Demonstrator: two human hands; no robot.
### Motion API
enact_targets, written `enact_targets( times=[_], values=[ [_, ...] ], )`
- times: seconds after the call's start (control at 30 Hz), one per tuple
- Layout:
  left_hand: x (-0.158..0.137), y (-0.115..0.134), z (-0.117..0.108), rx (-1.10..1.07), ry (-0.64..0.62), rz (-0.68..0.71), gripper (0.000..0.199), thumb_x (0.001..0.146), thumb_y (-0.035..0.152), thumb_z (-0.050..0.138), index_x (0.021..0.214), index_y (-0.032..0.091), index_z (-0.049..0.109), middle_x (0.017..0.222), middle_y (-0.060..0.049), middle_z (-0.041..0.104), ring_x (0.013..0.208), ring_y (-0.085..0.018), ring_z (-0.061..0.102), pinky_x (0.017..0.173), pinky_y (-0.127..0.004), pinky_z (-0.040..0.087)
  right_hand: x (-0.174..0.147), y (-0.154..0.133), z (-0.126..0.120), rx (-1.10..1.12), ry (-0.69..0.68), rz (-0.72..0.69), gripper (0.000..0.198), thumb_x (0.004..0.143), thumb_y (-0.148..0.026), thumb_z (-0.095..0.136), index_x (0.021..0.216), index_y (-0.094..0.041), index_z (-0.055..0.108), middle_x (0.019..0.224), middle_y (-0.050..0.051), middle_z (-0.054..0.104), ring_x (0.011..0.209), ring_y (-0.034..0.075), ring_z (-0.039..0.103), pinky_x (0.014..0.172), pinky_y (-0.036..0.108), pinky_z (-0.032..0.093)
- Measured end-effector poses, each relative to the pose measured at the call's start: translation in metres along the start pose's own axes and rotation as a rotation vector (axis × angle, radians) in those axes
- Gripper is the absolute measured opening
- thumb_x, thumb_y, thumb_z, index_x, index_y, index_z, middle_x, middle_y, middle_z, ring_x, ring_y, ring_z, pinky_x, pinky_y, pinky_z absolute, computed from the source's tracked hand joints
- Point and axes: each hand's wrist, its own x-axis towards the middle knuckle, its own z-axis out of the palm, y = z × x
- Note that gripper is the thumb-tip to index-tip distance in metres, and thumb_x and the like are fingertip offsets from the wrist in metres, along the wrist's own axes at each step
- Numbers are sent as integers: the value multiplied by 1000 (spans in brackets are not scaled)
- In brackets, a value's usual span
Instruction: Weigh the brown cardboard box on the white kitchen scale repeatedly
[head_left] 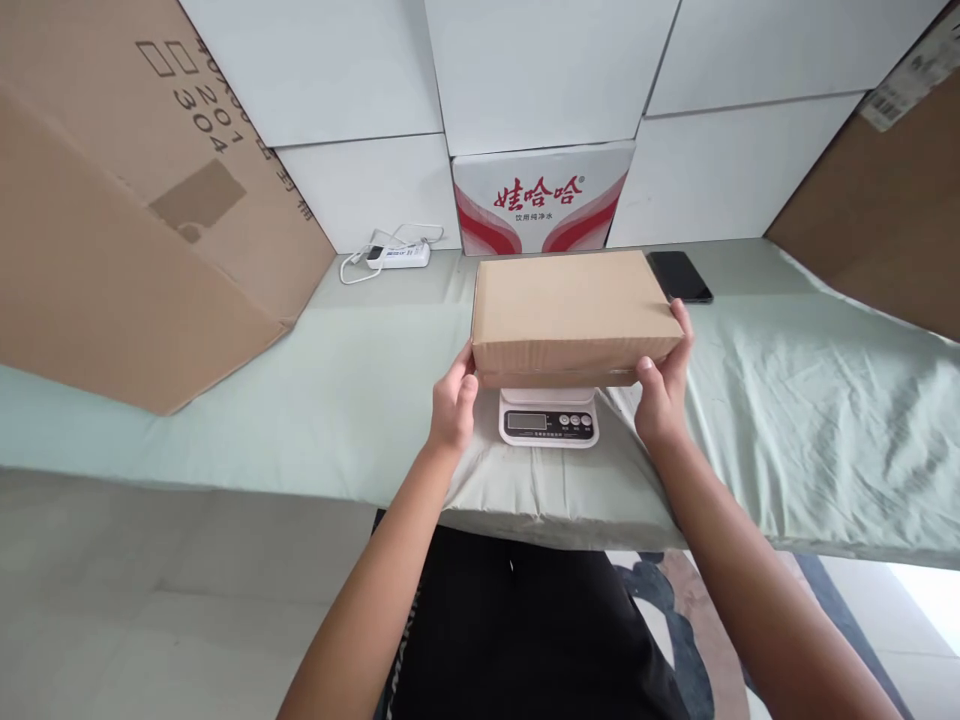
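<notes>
A closed brown cardboard box (574, 300) is over a white kitchen scale (549, 440), hiding its weighing plate. I cannot tell whether the box rests on the scale. My left hand (453, 405) grips the box's left side near the front corner, some fingers tucked out of sight. At the right front corner, my right hand (664, 385) is closed on the box, its thumb on the front face and a finger along the right side. The scale's display looks blank, with buttons to its right.
A pale green cloth (360, 400) covers the table. Behind the box stands a red-and-white carton (544, 200). A black phone (679, 277) lies at right, and a white power strip (399, 254) with a cable at left. Large cardboard pieces (150, 230) flank both sides.
</notes>
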Motion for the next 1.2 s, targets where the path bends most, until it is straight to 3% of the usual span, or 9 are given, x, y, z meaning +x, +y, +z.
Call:
enact_targets(
  times=[0.23, 0.37, 0.53, 0.6, 0.77, 0.9, 1.07, 1.2],
  values=[
    [1, -2, 1, 36, 34, -1, 72, 105, 75, 51, 156, 28, 68, 160, -12, 74, 155, -36, 67, 125, -48, 59, 2, -4, 0, -68, 57, -20, 69, 97, -73, 59, 156, -38, 53, 159, 10, 57, 154, 43, 52, 136, 75, 36],
    [0, -3, 0, 36, 76, -1, 69, 105, 74, 52, 150, 27, 73, 154, -13, 77, 150, -36, 71, 124, -49, 60, 3, -3, -1, -77, 81, -49, 65, 96, -72, 59, 152, -38, 57, 152, 10, 60, 152, 44, 53, 133, 74, 38],
    [2, -2, 0, 17, 111, -13, 69, 103, 77, 53, 147, 28, 75, 153, -12, 78, 150, -35, 71, 125, -48, 60, 3, 4, -1, -41, 75, -36, 71, 96, -78, 55, 158, -43, 52, 153, 10, 60, 149, 44, 57, 127, 74, 45],
    [4, -1, 1, 20, 107, -17, 71, 103, 78, 52, 150, 29, 73, 157, -12, 76, 154, -35, 68, 128, -48, 58, 4, 5, -1, -17, 57, -16, 74, 98, -78, 54, 163, -45, 48, 160, 9, 59, 153, 44, 56, 130, 75, 44],
    [4, -4, 4, 8, 73, -37, 72, 104, 79, 47, 152, 30, 71, 160, -11, 74, 158, -35, 63, 132, -49, 53, 2, 7, -4, 25, -28, 48, 78, 101, -77, 55, 170, -43, 46, 181, 4, 47, 171, 42, 40, 143, 77, 25],
    [6, -1, 4, 5, 57, -55, 73, 104, 81, 46, 149, 29, 72, 155, -12, 76, 156, -35, 64, 130, -49, 54, 0, 11, -7, 39, -34, 62, 82, 101, -80, 54, 173, -43, 44, 183, 2, 46, 174, 41, 38, 144, 77, 24],
    [45, 9, 1, -5, 44, 40, 78, 101, 86, 46, 144, 27, 75, 149, -12, 79, 154, -35, 67, 127, -46, 57, 30, 10, -4, 100, -69, -1, 91, 99, -85, 53, 178, -47, 30, 190, -2, 34, 180, 38, 28, 146, 75, 23],
    [101, -11, 5, -29, 31, 23, 85, 97, 93, 45, 140, 26, 74, 149, -13, 79, 158, -34, 64, 130, -44, 54, 74, 25, 16, 102, -86, -22, 98, 94, -91, 54, 177, -44, 32, 190, 1, 34, 179, 36, 31, 146, 70, 27]
  ],
)
